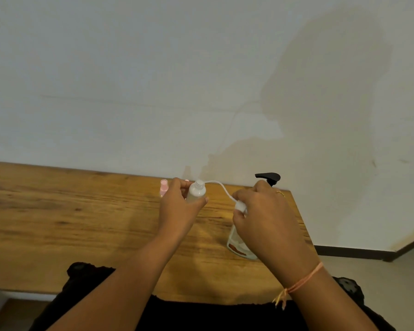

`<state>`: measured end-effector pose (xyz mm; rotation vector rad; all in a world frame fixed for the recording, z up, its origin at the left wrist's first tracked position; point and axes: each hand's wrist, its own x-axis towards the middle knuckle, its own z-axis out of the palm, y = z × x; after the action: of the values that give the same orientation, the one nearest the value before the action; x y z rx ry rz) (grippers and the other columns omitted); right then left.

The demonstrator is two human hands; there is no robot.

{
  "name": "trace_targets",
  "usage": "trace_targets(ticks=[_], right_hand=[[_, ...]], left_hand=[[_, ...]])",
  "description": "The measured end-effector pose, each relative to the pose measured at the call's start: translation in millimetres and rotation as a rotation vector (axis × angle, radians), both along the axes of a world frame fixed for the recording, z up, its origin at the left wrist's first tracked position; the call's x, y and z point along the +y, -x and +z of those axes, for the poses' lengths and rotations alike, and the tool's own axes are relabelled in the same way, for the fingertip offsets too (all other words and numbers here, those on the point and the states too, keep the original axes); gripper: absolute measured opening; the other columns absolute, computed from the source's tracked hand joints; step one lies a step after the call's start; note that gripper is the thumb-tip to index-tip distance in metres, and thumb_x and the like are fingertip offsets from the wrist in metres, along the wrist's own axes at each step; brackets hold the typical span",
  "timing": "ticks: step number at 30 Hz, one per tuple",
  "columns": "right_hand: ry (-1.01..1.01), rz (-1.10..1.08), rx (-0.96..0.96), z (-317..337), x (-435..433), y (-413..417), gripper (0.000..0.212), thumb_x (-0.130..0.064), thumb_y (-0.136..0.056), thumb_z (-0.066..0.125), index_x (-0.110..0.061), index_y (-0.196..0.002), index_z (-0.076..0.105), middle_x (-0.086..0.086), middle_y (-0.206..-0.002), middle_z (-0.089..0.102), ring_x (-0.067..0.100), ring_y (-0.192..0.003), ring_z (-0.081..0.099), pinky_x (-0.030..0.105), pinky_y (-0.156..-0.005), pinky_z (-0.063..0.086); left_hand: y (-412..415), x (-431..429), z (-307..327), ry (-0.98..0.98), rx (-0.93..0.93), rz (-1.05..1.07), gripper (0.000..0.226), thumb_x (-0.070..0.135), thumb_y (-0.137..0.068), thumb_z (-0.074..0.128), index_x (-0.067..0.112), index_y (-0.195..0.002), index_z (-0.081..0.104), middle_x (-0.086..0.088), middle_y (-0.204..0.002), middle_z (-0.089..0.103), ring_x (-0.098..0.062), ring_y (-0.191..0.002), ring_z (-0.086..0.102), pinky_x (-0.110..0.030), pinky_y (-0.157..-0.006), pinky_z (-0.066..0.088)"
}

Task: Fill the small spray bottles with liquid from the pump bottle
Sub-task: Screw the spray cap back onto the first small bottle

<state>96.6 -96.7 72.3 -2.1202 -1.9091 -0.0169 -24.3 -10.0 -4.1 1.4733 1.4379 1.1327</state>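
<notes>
While left hand [179, 206] grips spray bottle [196, 192], neck up | right hand [261, 211] pinches sprayer cap [240, 207] | tube [221, 186] reaches neck

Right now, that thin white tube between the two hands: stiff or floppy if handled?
Likely flexible: the tube bows in a curve from the cap in the right hand to the mouth of the small bottle. Probably light and springy, so it may flick out when released.

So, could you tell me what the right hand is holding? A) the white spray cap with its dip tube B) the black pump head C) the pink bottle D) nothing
A: the right hand pinches the white spray cap, its dip tube curving to the small white bottle in the left hand.
</notes>
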Motion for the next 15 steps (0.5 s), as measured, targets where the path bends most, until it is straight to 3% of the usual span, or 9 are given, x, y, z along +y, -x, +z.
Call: trace_targets(ticks=[6, 10, 13, 15], right_hand=[[-0.047, 0.099, -0.082, 10, -2, -4, 0.036, -0.021, -0.095, 0.047, -0.029, -0.13, 0.049, -0.002, -0.118, 0.047, 0.017, -0.105, 0.051, 0.028, -0.082, 0.042], [-0.141, 0.145, 0.156, 17, 4, -9, 0.031, -0.027, -0.092, 0.057, -0.026, -0.122, 0.049, -0.009, -0.115, 0.055, 0.008, -0.088, 0.051, 0.015, -0.065, 0.038], [-0.186, 0.18, 0.354, 13, 9, -12, 0.026, -0.023, -0.087, 0.065, -0.021, -0.11, 0.054, -0.011, -0.103, 0.058, 0.006, -0.08, 0.056, 0.021, -0.074, 0.05], [-0.152, 0.175, 0.408, 10, 12, -14, 0.025, -0.022, -0.088, 0.064, -0.02, -0.112, 0.058, -0.01, -0.105, 0.061, 0.004, -0.08, 0.056, 0.012, -0.074, 0.048]], left_hand=[[-4, -4, -2, -0.018, 0.043, -0.051, 0.036, 0.017, -0.069, 0.08, 0.023, -0.09, 0.051, 0.019, -0.085, 0.055, -0.007, -0.085, 0.056, -0.021, -0.069, 0.046], [-6, -8, -2, -0.023, 0.052, -0.118, 0.036, 0.016, -0.069, 0.08, 0.021, -0.094, 0.054, 0.011, -0.091, 0.061, -0.003, -0.084, 0.056, -0.014, -0.065, 0.043], [-9, -10, -1, -0.019, 0.031, -0.151, 0.037, 0.016, -0.069, 0.081, 0.021, -0.095, 0.055, 0.005, -0.097, 0.064, -0.01, -0.09, 0.06, -0.022, -0.072, 0.049], [-11, -12, 1, -0.015, 0.017, -0.164, 0.038, 0.017, -0.068, 0.081, 0.023, -0.094, 0.054, 0.004, -0.098, 0.065, -0.013, -0.093, 0.061, -0.031, -0.078, 0.053]])
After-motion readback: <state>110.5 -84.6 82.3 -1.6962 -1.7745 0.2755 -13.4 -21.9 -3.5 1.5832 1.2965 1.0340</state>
